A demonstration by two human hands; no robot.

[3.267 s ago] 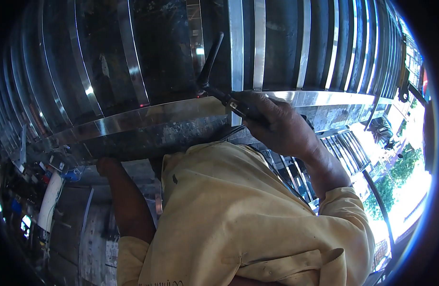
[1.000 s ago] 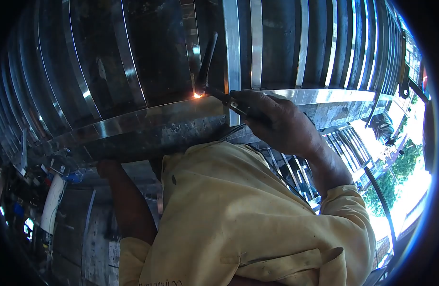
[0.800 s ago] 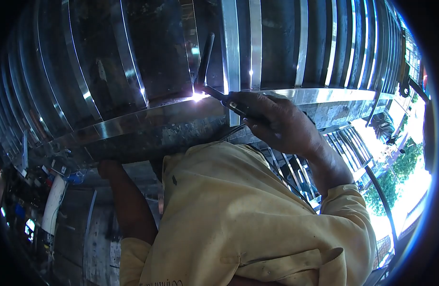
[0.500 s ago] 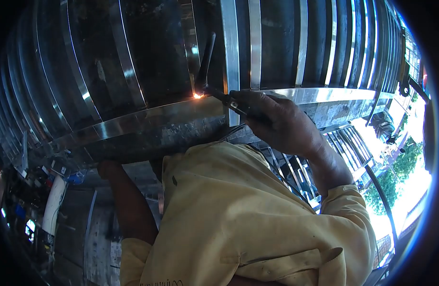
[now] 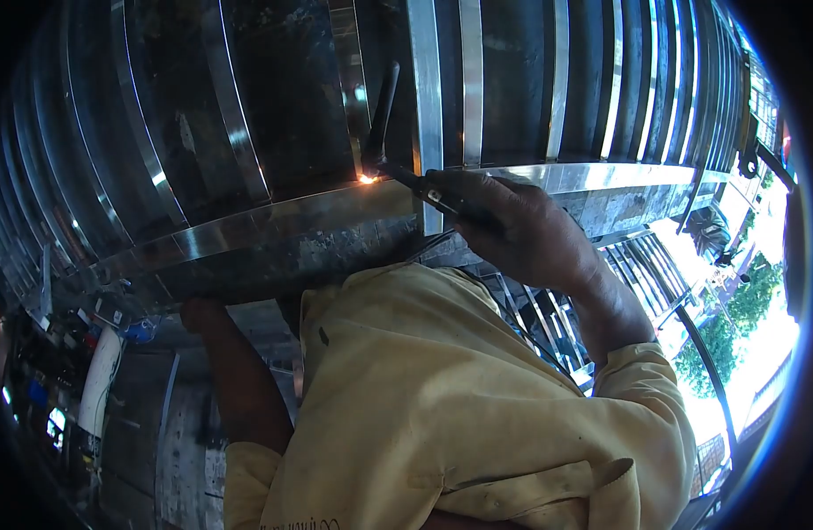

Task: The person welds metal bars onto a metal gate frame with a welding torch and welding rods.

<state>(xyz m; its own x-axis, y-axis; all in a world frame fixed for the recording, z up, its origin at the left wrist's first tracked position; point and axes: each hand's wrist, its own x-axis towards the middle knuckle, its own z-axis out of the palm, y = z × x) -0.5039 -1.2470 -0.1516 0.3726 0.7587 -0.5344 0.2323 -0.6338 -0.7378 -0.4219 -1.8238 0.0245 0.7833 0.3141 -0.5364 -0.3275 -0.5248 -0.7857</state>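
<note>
My right hand [image 5: 521, 216] is wrapped round the dark handle of a TIG welding torch [image 5: 405, 175]. The torch's long black back cap points up, and its head sits at the corner where an upright metal bar [image 5: 349, 84] meets the long bottom rail [image 5: 287, 212]. A bright orange-white glow [image 5: 368, 178] burns at that joint. My left hand [image 5: 201, 314] is low on the left by the edge of the dark work surface; its fingers are hidden in shadow.
Several parallel shiny bars run up from the rail on both sides. A wider square tube [image 5: 429, 106] crosses the rail just right of the torch. More barred metalwork [image 5: 649, 265] stands at right. A white pipe [image 5: 100, 380] and clutter lie at lower left.
Almost nothing has moved. The torch and the glow stay at the same joint, and both arms keep their places.
</note>
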